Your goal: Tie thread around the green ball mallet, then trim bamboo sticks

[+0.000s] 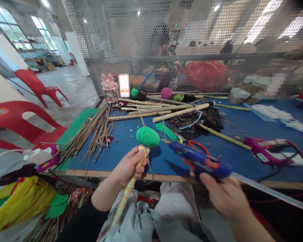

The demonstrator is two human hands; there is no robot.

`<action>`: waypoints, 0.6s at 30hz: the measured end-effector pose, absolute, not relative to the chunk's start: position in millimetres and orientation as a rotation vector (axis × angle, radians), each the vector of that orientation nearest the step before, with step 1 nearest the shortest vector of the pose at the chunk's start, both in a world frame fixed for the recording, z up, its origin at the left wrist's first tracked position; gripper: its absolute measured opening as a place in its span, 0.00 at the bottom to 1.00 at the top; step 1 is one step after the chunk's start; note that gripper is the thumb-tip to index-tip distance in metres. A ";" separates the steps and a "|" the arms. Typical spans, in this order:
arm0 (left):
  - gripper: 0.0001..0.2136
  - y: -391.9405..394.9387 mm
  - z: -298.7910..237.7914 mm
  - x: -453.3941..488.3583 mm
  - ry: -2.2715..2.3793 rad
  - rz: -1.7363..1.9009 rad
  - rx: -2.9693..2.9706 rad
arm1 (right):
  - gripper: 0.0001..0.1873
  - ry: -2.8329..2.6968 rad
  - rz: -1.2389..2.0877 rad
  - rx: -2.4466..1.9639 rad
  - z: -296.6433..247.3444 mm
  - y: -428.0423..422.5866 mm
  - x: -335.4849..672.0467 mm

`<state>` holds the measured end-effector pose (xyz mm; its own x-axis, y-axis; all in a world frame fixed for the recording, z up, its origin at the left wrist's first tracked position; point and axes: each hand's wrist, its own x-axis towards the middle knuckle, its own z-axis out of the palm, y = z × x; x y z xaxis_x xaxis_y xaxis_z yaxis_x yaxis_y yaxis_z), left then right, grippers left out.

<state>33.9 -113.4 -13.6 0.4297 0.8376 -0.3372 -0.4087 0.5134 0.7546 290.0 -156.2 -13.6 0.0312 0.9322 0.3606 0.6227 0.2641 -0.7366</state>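
Note:
My left hand (135,163) is wrapped round a pale yellow stick (125,198), just below the green cloth-covered ball (147,136) at its top. A thin brown strand (149,164) hangs from the neck beneath the ball. The stick leans, its lower end over my lap. In my right hand (222,188) is a blue glue gun (202,159), with a long clear glue stick (270,191) coming out of its back. Its nozzle points left, near the green ball but apart from it. Behind the gun lie red-handled scissors (195,146), partly hidden.
Thin twigs (88,134) are heaped on the table's left side. Bamboo sticks (151,112), other ball-headed sticks and a pink bottle (109,88) lie or stand toward the back. Purple power strips (262,151) sit at both sides. A perforated metal screen (131,43) rises behind; people are beyond it.

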 end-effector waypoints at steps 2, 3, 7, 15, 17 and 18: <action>0.10 -114.5 -12.0 34.2 0.763 0.850 0.639 | 0.15 -1.861 0.495 -1.343 -19.9 -154.7 276.1; 0.10 -114.9 -11.8 33.5 0.761 0.850 0.640 | 0.16 -1.930 0.482 -1.304 -21.6 -153.1 271.5; 0.11 -115.9 -13.7 30.8 0.759 0.850 0.644 | 0.19 -2.056 0.458 -1.213 -21.6 -147.3 263.7; 0.11 -118.0 -12.9 35.0 0.757 0.837 0.664 | 0.19 -2.083 0.376 -1.121 -20.6 -145.5 261.7; 0.11 -117.9 -12.1 35.8 0.769 0.832 0.665 | 0.18 -2.082 0.357 -1.124 -20.7 -146.0 261.5; 0.11 -117.8 -11.8 36.1 0.775 0.828 0.665 | 0.18 -2.081 0.345 -1.124 -20.5 -146.3 261.3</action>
<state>36.1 -117.8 -11.8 0.4443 0.8319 -0.3325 -0.3867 0.5129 0.7664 261.3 -146.3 -20.5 -0.3482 0.8071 0.4769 0.6099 0.5814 -0.5385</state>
